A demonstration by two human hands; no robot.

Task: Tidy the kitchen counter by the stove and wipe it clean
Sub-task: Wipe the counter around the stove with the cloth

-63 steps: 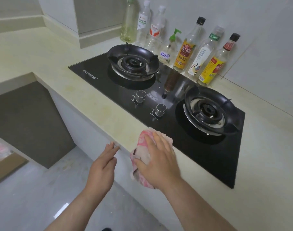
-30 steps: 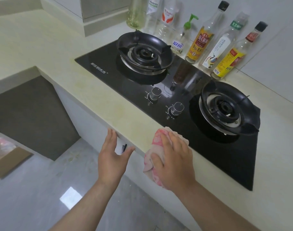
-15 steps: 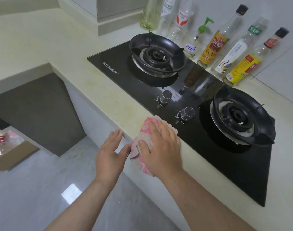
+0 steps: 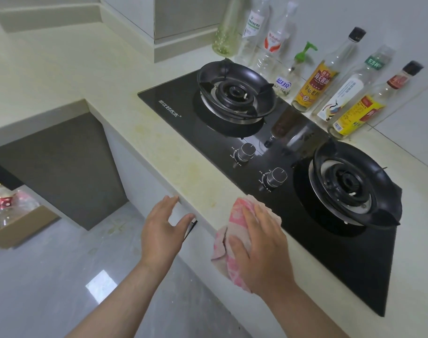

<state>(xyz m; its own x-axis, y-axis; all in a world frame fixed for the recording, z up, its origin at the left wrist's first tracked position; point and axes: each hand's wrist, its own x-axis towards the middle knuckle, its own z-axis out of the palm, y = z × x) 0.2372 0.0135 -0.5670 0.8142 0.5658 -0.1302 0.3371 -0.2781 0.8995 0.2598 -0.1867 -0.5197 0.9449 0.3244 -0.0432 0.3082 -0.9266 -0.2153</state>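
Your right hand (image 4: pixel 259 250) lies on the pink cloth (image 4: pixel 237 211), grip spread wide, pressing it onto the front edge of the surface (image 4: pixel 188 172) just beside the stove (image 4: pixel 208 142); part of the cloth hangs over that edge; your left hand (image 4: pixel 161 230) sits just below the edge, grip wide, holding nothing.

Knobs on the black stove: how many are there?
2. The left knob sits in front of the left burner; the right knob sits beside the right burner. None seems hidden.
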